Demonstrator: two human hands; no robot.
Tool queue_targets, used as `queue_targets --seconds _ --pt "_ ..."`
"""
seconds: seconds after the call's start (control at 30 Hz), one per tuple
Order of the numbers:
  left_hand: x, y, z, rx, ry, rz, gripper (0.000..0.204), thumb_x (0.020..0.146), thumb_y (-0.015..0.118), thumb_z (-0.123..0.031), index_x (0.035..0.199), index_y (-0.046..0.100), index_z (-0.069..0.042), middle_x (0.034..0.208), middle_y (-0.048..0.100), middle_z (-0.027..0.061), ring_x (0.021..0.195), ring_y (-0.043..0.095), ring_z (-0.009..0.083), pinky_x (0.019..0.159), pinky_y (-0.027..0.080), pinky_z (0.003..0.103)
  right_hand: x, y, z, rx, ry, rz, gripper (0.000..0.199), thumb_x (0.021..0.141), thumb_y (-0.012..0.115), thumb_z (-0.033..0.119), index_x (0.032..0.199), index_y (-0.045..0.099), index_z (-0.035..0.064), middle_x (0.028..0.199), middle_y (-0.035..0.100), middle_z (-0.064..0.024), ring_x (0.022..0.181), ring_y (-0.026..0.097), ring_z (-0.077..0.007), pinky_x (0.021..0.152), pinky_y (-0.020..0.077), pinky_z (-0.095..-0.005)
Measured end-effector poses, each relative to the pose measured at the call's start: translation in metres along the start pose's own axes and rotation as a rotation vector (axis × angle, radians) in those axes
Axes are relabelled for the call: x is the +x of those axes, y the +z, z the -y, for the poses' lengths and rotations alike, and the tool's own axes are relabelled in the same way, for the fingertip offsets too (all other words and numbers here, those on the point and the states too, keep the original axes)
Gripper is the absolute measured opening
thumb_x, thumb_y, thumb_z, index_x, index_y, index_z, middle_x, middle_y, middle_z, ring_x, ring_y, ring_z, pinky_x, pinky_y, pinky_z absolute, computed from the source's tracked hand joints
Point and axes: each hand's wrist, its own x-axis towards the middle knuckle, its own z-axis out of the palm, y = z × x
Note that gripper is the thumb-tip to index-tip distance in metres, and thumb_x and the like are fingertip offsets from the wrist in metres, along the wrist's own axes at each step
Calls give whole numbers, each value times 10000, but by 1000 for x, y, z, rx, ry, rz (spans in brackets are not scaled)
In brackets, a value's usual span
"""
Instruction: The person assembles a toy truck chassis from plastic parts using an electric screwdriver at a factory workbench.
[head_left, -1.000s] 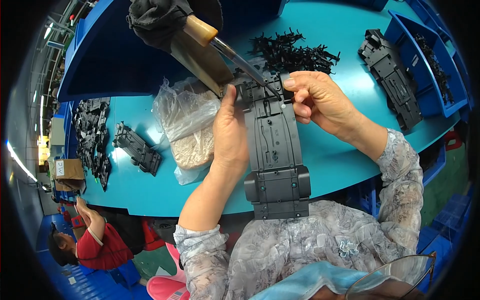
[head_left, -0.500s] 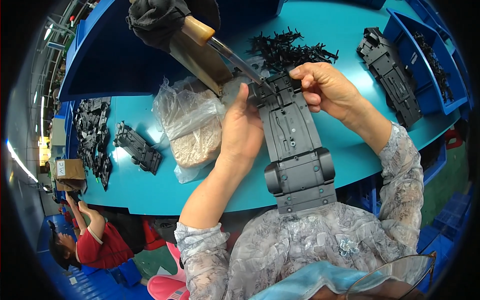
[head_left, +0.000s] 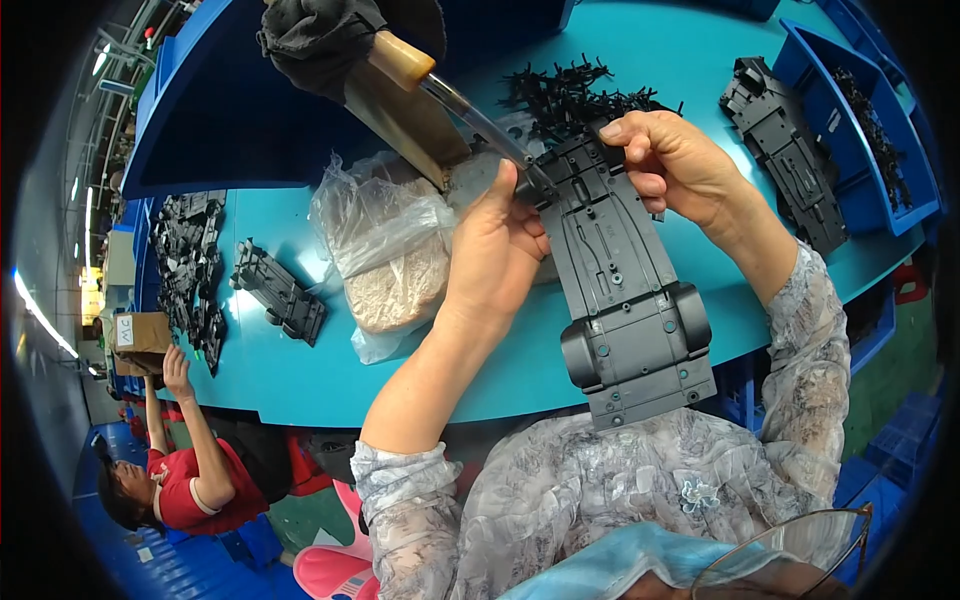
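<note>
A long black plastic chassis plate (head_left: 625, 270) lies tilted between my hands, its wheel-arch end toward my body. My left hand (head_left: 495, 250) grips its far left corner, thumb up and fingers partly hidden beneath. At the far right corner my right hand (head_left: 680, 170) pinches the edge with thumb and fingers. A tool with a yellow handle (head_left: 402, 60) and a metal shaft (head_left: 480, 118) slants down from above, dark cloth (head_left: 320, 45) bundled around its upper end. Its tip meets the chassis's far left corner, by my left thumb; exact contact cannot be made out.
A plastic bag of pale material (head_left: 395, 280) sits left of my left hand. Small black parts (head_left: 575, 95) are heaped beyond the chassis. Other black chassis (head_left: 785, 150) (head_left: 280, 290) lie either side, with a blue bin (head_left: 850, 130) at right. A person in red (head_left: 205, 485) works at far left.
The chassis has swung, its near end moving to the right, and both hands have shifted slightly right with it. The person at left has raised a hand toward a cardboard box.
</note>
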Motion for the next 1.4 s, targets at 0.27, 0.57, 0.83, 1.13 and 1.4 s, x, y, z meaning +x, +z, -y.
queue_targets --seconds 0.27,0.57,0.83,1.13,1.4 --pt "0 -1 2 -65 -63 23 266 852 432 -290 888 516 -40 808 576 83 691 553 179 610 463 319 -1 -2 3 2 34 -9 247 712 590 182 523 448 109 454 389 38 344 366 -76 313 282 -222" --pt "-3 3 1 -90 -44 37 260 863 409 -292 909 506 -55 823 572 77 709 550 171 626 458 314 -4 -2 4 20 26 9 233 707 591 181 540 450 101 460 390 33 341 369 -80 307 277 -224" --pt "-2 0 1 -81 -57 63 257 863 409 -296 902 502 -59 810 568 74 696 547 168 628 455 308 -4 -1 3 29 15 5 237 712 587 178 539 444 102 459 388 34 340 371 -77 305 280 -222" --pt "-3 4 0 -41 -35 33 258 862 411 -300 903 501 -62 816 567 70 712 547 163 614 454 305 -4 0 3 16 -29 -7 241 720 584 177 535 447 105 458 388 41 335 371 -72 300 286 -217" --pt "-4 6 -1 -47 -35 5 255 862 412 -299 905 502 -64 828 561 74 716 539 164 616 454 307 -5 3 5 18 -27 -4 232 721 585 172 544 451 103 466 396 39 340 384 -73 301 292 -217"
